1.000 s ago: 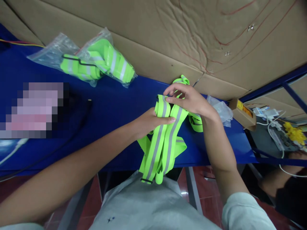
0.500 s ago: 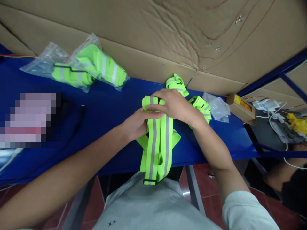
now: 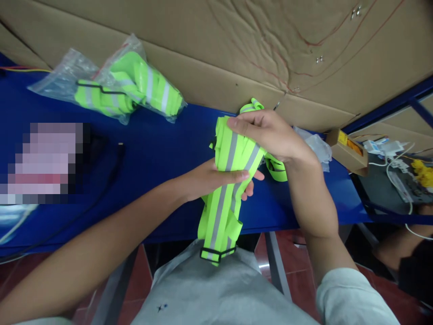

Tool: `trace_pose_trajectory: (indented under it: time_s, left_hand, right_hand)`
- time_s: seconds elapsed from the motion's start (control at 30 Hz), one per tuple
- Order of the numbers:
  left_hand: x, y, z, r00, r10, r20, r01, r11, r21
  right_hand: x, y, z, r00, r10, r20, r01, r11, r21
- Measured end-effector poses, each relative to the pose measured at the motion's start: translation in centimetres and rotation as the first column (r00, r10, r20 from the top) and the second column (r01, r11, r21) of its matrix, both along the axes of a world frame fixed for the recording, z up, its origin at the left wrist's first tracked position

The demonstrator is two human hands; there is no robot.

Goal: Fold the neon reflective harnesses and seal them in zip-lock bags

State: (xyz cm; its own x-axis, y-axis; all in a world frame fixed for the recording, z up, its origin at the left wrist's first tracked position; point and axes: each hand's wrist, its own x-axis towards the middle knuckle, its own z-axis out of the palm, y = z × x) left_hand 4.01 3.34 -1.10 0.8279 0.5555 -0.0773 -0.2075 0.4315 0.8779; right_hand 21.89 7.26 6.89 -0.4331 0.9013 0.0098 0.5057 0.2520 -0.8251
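A neon-green reflective strap (image 3: 221,203) with grey stripes hangs in folded layers in front of my body, its black buckles at the lower end over my shirt. My left hand (image 3: 223,178) is wrapped round the middle of the folds, thumb across the front and fingertips showing at the right. At the upper end, my right hand (image 3: 265,131) grips the strap's top folds between thumb and fingers. Behind the right hand a rolled green strap (image 3: 252,105) rests against the cardboard. Another green strap (image 3: 277,169) lies on the table, partly hidden by my right wrist.
Clear plastic bags with rolled green straps (image 3: 149,88) lie at the back left of the blue table (image 3: 162,149). A black cable (image 3: 118,158) and a blurred-out object (image 3: 47,158) are at left. At right sit an empty plastic bag (image 3: 321,151), a cardboard box (image 3: 348,151) and another person's arm (image 3: 395,243).
My left hand has slid down to the strap's middle. My right hand has moved up and right, holding the top end, and the folds now fan out there.
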Motion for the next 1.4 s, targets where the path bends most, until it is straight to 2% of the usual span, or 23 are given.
trace_pose_trajectory:
  time_s: [0.1,0.17,0.3,0.37,0.5,0.57,0.67,0.73,0.77,0.83,0.87,0.97,1.03,1.07,1.13,1.2,1.27,1.33,1.4]
  left_hand:
    - [-0.1,0.2,0.1,1.000,-0.024,-0.021,0.024,0.999,0.021]
    - [0.0,0.3,-0.1,1.000,0.002,-0.018,-0.001,0.999,0.049]
    - [0.1,0.5,-0.5,0.999,0.050,0.014,-0.051,0.993,0.106]
    - [-0.2,0.7,-0.2,0.999,0.053,0.010,-0.054,0.988,0.148]
    - [-0.8,1.0,0.5,0.997,0.082,-0.013,-0.076,0.964,0.254]
    - [-0.9,1.1,0.6,0.995,0.101,-0.002,-0.098,0.969,0.225]
    - [-0.9,1.3,0.2,0.996,0.072,0.055,-0.073,0.997,0.028]
    - [-0.8,1.3,0.0,0.997,0.013,0.070,-0.006,0.996,-0.092]
    - [-0.8,1.2,-0.1,0.998,-0.026,0.058,0.032,0.994,-0.107]
    - [-0.8,0.9,-0.1,0.997,-0.081,0.005,0.082,0.996,-0.036]
    - [-0.8,0.8,-0.1,0.995,-0.094,-0.025,0.095,0.995,0.025]
    - [-0.8,0.4,0.0,0.989,-0.132,-0.066,0.142,0.975,0.170]
    - [-0.8,0.4,0.0,0.989,-0.125,-0.075,0.138,0.968,0.210]
    - [-0.8,0.5,-0.1,0.992,-0.101,-0.075,0.116,0.967,0.228]
    - [-0.9,0.7,-0.1,0.997,-0.031,-0.073,0.049,0.966,0.255]
    - [-1.0,0.9,0.0,0.998,-0.011,-0.066,0.028,0.965,0.262]
    - [-1.2,1.0,0.4,0.998,-0.041,-0.052,0.053,0.962,0.266]
    - [-1.3,1.0,0.8,0.998,-0.048,-0.033,0.055,0.955,0.290]
    - [-1.4,1.0,0.9,1.000,-0.024,-0.020,0.029,0.954,0.297]
  right_hand:
    - [0.2,0.6,-0.5,0.999,0.034,-0.014,-0.035,0.997,-0.069]
    - [0.3,1.0,-1.0,0.997,0.067,0.030,-0.066,0.996,-0.052]
    - [-0.1,0.8,-1.5,0.987,0.052,0.154,-0.086,0.972,0.218]
    - [-0.4,0.2,-1.2,0.974,0.077,0.211,-0.138,0.947,0.290]
    - [-0.8,-0.8,-0.8,0.899,0.280,0.338,-0.355,0.916,0.186]
    - [-0.9,-0.9,-0.8,0.887,0.294,0.357,-0.379,0.904,0.198]
    - [-1.1,-0.8,-0.8,0.909,0.228,0.349,-0.328,0.908,0.259]
    - [-1.1,-0.8,-0.4,0.946,0.131,0.298,-0.224,0.926,0.303]
    - [-0.9,-0.8,-0.2,0.966,0.070,0.249,-0.153,0.932,0.330]
    - [-0.5,-0.7,0.2,0.988,0.000,0.156,-0.050,0.948,0.313]
    - [-0.2,-0.7,0.3,0.992,0.006,0.124,-0.039,0.963,0.266]
    - [0.4,-0.3,0.1,0.989,0.125,0.083,-0.128,0.991,0.032]
    - [0.4,0.0,-0.2,0.983,0.160,0.095,-0.158,0.987,-0.030]
    - [0.3,0.1,-0.4,0.984,0.144,0.107,-0.146,0.989,0.003]
    - [0.0,0.0,-0.5,0.989,0.066,0.131,-0.087,0.984,0.158]
    - [-0.3,-0.4,-0.3,0.988,0.021,0.154,-0.070,0.945,0.319]
    - [-0.4,-0.9,0.2,0.967,0.095,0.237,-0.176,0.921,0.349]
    - [-0.4,-1.4,0.5,0.908,0.241,0.342,-0.333,0.912,0.240]
    - [-0.4,-1.6,0.5,0.864,0.315,0.393,-0.398,0.905,0.149]
